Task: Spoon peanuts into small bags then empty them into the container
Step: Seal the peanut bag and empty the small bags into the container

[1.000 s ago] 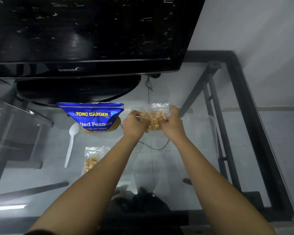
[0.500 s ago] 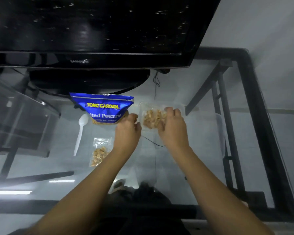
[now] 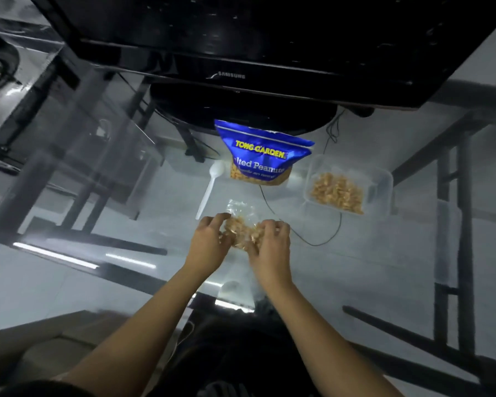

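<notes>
A small clear bag of peanuts (image 3: 242, 224) lies on the glass table. My left hand (image 3: 208, 239) grips its left side and my right hand (image 3: 271, 242) grips its right side, fingers curled over the peanuts. A clear rectangular container (image 3: 382, 181) with a heap of peanuts stands to the right and farther back. The blue Tong Garden salted peanuts pouch (image 3: 262, 156) stands behind the small bag. A white plastic spoon (image 3: 209, 184) lies just left of the pouch.
A black Samsung monitor (image 3: 241, 53) on its round base fills the back of the glass table (image 3: 355, 267). A thin black cable (image 3: 312, 239) runs under the glass near my right hand. The table's black frame runs along the right.
Both hands left the container at the back right and came down to the second small bag nearer the front. The camera view shifted right and tilted.
</notes>
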The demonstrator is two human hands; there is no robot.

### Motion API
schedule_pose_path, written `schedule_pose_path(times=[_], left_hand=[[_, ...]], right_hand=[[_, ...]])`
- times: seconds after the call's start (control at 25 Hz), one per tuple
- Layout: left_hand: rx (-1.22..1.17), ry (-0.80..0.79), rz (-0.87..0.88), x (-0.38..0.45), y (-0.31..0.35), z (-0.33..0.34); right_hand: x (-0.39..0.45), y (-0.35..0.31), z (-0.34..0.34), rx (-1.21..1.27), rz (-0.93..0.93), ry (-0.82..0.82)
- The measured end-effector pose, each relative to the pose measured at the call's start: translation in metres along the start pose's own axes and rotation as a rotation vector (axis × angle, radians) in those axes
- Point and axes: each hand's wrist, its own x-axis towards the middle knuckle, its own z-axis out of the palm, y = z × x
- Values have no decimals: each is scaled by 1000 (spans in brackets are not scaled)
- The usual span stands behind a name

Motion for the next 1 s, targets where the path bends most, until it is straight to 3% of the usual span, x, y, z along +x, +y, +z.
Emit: schedule_pose_path(times=[0.16,0.32,0.48,0.64,0.76,0.84,1.0], left_hand=[[-125,-77,4,-4,18,12],[-199,-149,114,-15,48,32],[-233,-238,175,-28,74,50],[-301,-185,216,-13,112,47],[-343,-109,272,24,146,37],[-306,-125,250,51,169,40],[-90,-277,198,79,188,60]], right_hand=[[1,17,-8,245,71,56],[-6,52,-35,223,112,98],[-32,84,-64,205,22,180],[-20,96,-102,347,-6,300],[25,84,-135,306,-26,363],[58,78,-151,232,3,326],[95,79,-156,-23,169,102]])
